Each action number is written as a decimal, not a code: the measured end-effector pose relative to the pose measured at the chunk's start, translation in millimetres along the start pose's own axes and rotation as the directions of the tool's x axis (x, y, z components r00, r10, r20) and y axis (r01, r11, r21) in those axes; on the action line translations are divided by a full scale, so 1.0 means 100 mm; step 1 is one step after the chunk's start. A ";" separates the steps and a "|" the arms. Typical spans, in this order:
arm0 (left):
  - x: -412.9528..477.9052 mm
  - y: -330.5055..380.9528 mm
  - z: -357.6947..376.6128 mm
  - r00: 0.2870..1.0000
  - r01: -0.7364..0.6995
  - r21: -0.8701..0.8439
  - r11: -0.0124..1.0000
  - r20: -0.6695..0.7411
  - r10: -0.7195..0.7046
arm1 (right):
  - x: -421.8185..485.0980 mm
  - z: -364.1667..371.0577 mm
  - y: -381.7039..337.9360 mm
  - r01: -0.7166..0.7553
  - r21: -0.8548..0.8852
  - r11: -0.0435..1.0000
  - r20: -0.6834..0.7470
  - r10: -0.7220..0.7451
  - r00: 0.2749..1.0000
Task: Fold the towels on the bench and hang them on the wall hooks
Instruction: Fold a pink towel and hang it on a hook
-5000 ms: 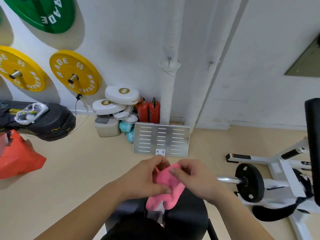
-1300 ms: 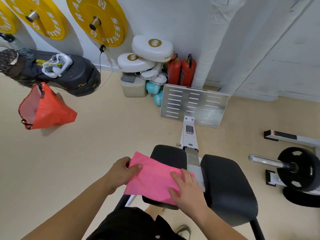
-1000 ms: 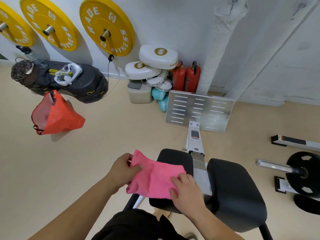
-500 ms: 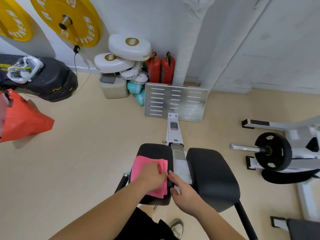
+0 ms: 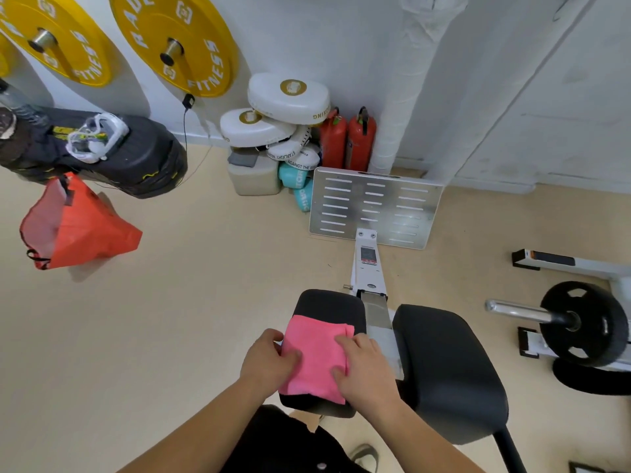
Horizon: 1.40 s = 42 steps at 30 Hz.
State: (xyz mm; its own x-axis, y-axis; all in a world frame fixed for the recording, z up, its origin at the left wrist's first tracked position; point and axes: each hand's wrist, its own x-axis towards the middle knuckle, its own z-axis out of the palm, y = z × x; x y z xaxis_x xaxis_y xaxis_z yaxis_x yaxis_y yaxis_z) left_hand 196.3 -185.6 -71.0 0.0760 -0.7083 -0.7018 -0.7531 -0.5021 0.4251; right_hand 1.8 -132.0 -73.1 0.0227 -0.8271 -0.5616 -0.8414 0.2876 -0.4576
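The pink towel (image 5: 316, 356) is folded into a small, thick rectangle of plain bright pink, with a soft and slightly fuzzy surface. At its far right corner the layers do not match exactly, so a second edge shows a little behind the first one. It lies flat on the left black pad (image 5: 329, 303) of the bench and covers the near half of this pad; its near edge reaches the pad's near rim.

Its long axis runs away from the person, along the pad, toward the slotted metal plate (image 5: 375, 206) that stands at the wall. The short edges are the near one and the far one, and the whole rectangle leans only a little to the right at its far end.

The left hand (image 5: 269, 365) pinches the left edge of the towel, with the thumb on top and the fingers curled at the side (what they do under the cloth I cannot tell). The right hand (image 5: 363, 367) rests on the right part of the towel, fingers laid over the cloth and pressing it down.

The right black pad (image 5: 444, 363) is just beside, with the white bench rail between the two pads.
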 end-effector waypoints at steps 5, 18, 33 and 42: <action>0.06 -0.02 -0.03 1.000 -0.003 -0.010 1.000 0.024 0.004 | 0.07 0.07 0.02 0.076 0.152 0.985 -0.136 -0.055 0.989; -0.08 0.21 -0.04 0.993 -0.088 -0.143 0.986 0.070 0.099 | 0.05 0.21 0.04 0.051 -0.162 0.986 -0.111 -0.069 0.991; -0.08 0.52 0.48 0.967 -0.253 0.155 0.955 0.081 0.243 | -0.32 -0.13 0.27 -0.229 0.593 0.772 0.136 0.184 0.973; -0.03 0.57 0.56 0.957 -0.275 0.210 0.938 0.151 0.247 | -0.58 -0.24 0.26 -0.247 0.637 0.730 0.166 0.183 0.969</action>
State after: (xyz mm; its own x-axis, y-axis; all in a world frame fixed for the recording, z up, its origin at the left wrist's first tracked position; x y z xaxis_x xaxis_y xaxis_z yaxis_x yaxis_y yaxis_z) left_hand 116.4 -184.3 -76.8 -0.2114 -0.7271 -0.6532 -0.8648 -0.1723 0.4717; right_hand -34.1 -87.7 -35.6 -0.0422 -0.6686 -0.7425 -0.2760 0.7220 -0.6345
